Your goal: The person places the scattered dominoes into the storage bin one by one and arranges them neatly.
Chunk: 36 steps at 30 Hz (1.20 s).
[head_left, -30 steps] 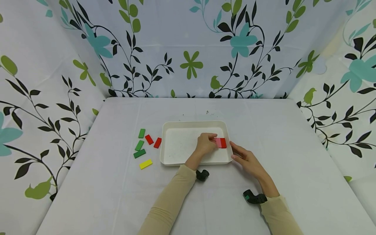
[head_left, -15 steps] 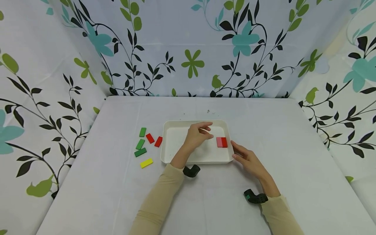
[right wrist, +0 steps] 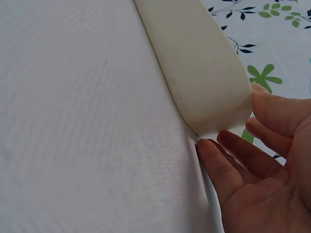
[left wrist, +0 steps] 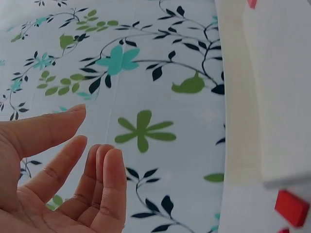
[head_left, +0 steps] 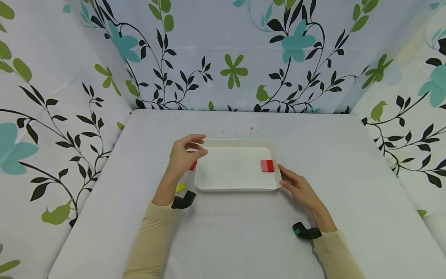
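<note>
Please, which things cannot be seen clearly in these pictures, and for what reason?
Head view: red block beside the white tray, partly behind the left hand.
Head view: yellow block, one end behind the left wrist.
Head view: dark specks on the table, too small to identify.
Left wrist view: red patch, cut off by the bottom edge.
Right wrist view: inside of the tray, hidden by its outer wall.

The white table (head_left: 237, 232) supports a white tray (head_left: 226, 166), with a red block (head_left: 193, 166) and a yellow block (head_left: 180, 187) nearby.
</note>
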{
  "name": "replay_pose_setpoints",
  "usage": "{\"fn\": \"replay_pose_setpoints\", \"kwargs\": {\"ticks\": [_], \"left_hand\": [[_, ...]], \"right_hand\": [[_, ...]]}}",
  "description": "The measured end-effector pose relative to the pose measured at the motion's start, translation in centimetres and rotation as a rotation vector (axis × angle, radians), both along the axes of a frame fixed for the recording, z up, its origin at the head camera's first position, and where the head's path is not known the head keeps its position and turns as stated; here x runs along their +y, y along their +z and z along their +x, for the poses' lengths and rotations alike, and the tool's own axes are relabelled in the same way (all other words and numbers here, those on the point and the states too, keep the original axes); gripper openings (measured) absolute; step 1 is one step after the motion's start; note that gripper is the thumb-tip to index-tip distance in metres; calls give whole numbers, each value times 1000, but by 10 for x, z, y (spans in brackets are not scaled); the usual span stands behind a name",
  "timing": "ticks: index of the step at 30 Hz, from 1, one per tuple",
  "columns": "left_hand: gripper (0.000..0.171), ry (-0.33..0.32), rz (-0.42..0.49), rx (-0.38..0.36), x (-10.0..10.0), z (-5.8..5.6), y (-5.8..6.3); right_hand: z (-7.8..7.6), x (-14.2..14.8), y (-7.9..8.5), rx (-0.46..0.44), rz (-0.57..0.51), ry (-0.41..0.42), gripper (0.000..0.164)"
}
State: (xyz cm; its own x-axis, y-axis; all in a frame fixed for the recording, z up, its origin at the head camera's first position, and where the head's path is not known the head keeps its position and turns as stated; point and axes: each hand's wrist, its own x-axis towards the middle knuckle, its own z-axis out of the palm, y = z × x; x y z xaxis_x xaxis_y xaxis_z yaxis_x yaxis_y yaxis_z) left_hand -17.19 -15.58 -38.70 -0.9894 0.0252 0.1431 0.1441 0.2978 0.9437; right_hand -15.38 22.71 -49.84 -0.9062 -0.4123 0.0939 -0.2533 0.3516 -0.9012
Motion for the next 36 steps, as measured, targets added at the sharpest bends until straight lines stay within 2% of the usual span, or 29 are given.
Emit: {"fn": "replay_pose_setpoints", "kwargs": {"ticks": [3,7,10,14,18,21,28,36], "left_hand": [[39,61,-34,-4,-27,11,-2],[37,115,-79,-25,-58,24,-15],[38,131,-108,-61,-73,33,-27],[40,122,-140,-148,-85,44,-42],[45,100,-161,-249,-90,55,-54],[46,100,-167,-288,-91,62,-64],[45,105,-230,-298,-85,64,-81],[51,81,-254,-327,-78,65,-86]], "right_hand": [[0,2,0,6,15,-6,57],[0,3,1,7,26,-20,58],[-2,3,2,5,18,-20,58],[-4,2,3,10,6,-7,58],[-3,0,2,6,7,-4,57],[-2,-1,1,-2,7,-4,57],[-2,-2,3,-11,21,-11,58],[-2,-1,1,-17,19,-15,57]]}}
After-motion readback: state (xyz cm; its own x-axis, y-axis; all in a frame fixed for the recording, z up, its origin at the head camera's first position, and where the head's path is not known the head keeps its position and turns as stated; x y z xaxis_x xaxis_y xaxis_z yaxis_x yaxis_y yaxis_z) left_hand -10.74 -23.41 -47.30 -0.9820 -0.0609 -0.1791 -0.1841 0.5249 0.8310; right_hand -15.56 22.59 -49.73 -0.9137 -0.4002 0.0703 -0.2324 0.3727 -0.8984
